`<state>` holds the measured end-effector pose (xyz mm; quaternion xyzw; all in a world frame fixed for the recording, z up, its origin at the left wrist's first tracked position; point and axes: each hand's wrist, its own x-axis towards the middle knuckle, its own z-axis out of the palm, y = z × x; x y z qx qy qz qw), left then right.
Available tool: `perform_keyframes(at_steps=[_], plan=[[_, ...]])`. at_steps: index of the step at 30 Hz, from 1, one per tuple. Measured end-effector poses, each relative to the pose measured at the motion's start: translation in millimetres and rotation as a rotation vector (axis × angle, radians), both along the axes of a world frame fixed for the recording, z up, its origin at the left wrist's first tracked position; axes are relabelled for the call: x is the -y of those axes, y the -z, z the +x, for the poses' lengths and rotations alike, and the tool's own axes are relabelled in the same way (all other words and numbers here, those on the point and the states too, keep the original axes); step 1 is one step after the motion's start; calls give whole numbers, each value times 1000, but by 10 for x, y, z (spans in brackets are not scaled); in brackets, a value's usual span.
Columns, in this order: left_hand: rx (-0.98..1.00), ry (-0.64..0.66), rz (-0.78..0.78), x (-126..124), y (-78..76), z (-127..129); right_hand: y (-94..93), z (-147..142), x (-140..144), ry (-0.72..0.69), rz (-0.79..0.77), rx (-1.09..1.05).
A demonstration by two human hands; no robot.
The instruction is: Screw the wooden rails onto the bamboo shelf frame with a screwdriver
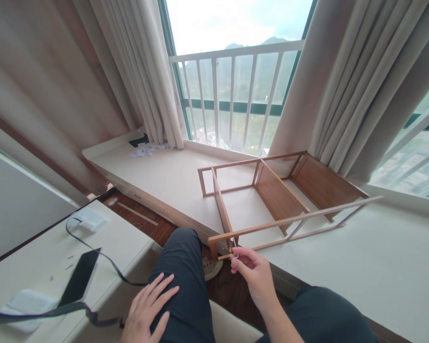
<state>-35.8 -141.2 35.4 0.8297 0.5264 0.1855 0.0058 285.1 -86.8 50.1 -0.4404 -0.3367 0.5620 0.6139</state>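
Observation:
A brown wooden shelf frame (282, 183) with several shelf boards lies on its side on the white window ledge. At its near left corner my right hand (252, 269) is closed, thumb and fingers pinching a small thin metal tool (234, 244). The tool's upper end is close to the frame's corner joint; its exact kind is too small to make out, and the fingers cover part of it. My left hand (148, 305) rests flat with fingers spread on my dark-trousered left thigh (180, 267), holding nothing.
A white desk (128, 238) at left bears a black tablet-like device (80, 276), small loose pieces, clear plastic packets (28, 305) and a dark strap (107, 257). Crumpled paper (143, 150) lies on the ledge's far left. Curtains (143, 71) and a white railing (232, 85) stand behind.

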Motion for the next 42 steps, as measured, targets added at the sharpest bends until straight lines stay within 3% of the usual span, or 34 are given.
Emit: perform_keyframes(at_steps=[10,19,32,42], plan=[[12,-7,9,-6,-16,14,-29,8,30,70,157,201],[10,2,-2,-14,-1,0,-72,22,46,90,174,219],[26,5,-36,-8,-14,12,-82,13,34,122,53,53],[40,13,-48,-9,-59,41,-96,36,37,76,15,55]])
